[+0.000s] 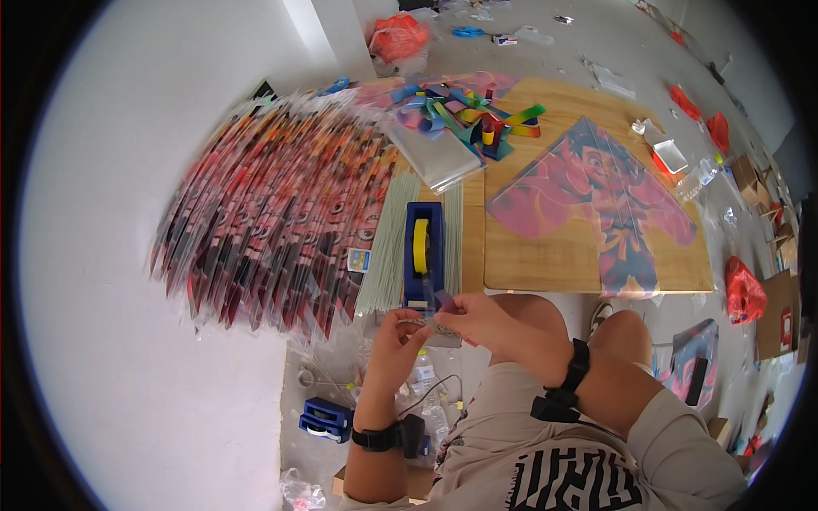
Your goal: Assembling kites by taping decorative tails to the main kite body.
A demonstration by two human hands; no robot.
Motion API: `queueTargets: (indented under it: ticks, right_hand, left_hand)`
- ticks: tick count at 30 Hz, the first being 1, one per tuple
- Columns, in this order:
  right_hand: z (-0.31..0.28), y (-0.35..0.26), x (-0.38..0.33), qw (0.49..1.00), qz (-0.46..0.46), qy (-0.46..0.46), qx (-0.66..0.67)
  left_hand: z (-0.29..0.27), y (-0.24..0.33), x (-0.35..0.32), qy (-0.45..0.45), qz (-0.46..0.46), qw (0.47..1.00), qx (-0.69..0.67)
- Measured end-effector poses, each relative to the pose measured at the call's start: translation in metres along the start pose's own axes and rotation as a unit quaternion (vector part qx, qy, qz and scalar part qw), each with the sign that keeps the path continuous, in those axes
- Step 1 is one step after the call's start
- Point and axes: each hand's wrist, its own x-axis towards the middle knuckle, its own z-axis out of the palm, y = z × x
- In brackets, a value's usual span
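My left hand (399, 334) and my right hand (467, 318) meet just below the near end of a blue tape dispenser (436, 223) with a yellow-cored roll (420, 244). A short purple strip (445, 301) sticks up from the pinched fingers of my right hand. The left fingers are closed as well, close to the right fingertips; what lies in them is too small to make out. Bundles of thin pale rods (388, 247) lie on both sides of the dispenser. To the right, a kite (626, 200) with a cartoon figure is spread on a wooden board (528, 271).
Many plastic-sleeved folded kites (273, 209) stand packed at the left. Behind the rods are clear plastic sleeves (439, 157) and a heap of coloured ribbon pieces (469, 111). A second blue dispenser (325, 419) and a plastic bottle (423, 368) are below the table; litter covers the floor.
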Motion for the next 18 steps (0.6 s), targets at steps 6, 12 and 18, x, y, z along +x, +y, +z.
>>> queueTargets:
  ticks: [6, 12, 18]
  right_hand:
    - [0.003, 0.003, 0.000, 1.000, 0.000, 0.016, 0.015]
    - [0.002, 0.004, -0.004, 0.999, -0.010, 0.000, 0.043]
    - [-0.006, 0.006, -0.014, 0.998, -0.018, -0.021, 0.061]
  left_hand:
    - [-0.009, -0.015, -0.001, 0.048, -0.003, 0.999, 0.014]
    - [0.010, -0.008, -0.002, 0.019, -0.039, 0.993, -0.106]
    - [0.016, 0.004, -0.004, 0.018, -0.010, 0.996, -0.086]
